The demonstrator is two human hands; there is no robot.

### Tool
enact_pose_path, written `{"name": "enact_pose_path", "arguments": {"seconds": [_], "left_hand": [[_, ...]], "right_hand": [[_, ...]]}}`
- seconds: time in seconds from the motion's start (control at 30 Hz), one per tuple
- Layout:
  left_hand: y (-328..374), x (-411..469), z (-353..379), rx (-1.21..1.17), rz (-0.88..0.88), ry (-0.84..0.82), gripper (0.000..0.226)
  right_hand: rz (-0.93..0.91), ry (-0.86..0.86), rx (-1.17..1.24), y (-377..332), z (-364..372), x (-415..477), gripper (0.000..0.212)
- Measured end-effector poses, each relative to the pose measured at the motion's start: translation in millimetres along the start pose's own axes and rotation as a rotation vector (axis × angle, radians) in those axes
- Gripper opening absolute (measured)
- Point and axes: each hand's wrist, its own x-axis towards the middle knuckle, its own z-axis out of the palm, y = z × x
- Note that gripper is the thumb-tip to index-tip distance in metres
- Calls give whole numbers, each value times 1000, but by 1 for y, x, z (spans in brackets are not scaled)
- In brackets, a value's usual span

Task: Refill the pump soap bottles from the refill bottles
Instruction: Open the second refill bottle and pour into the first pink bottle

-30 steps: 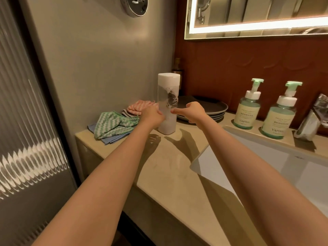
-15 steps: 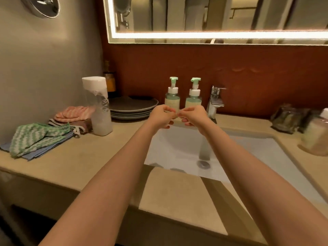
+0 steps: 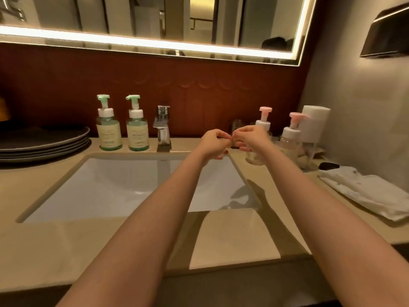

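Head view: you are holding your left hand (image 3: 213,145) and right hand (image 3: 251,138) together over the sink (image 3: 124,155) corner, fingers curled, gripping nothing visible. Pink pump bottles (image 3: 291,134) are standing just behind on the desk (image 3: 234,235); a careless reach risks toppling them.

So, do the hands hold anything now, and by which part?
Nothing visible: the left hand and the right hand hover with curled fingers, tips nearly meeting.

Left hand (image 3: 213,144) and right hand (image 3: 250,137) meet, curled, near pink-pump bottle (image 3: 263,124).
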Motion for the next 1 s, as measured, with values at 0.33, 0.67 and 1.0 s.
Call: {"name": "enact_pose_path", "arguments": {"seconds": [0.33,0.67,1.0], "left_hand": [[12,29,87,5,14,-108,13],[9,46,124,92,44,-126,30],[5,51,125,94,25,-131,65]], "right_hand": [[-30,380,-147,40,-90,17,17],[-54,515,-182,73,-97,46,51],[-55,417,-177,68,-84,60,47]]}}
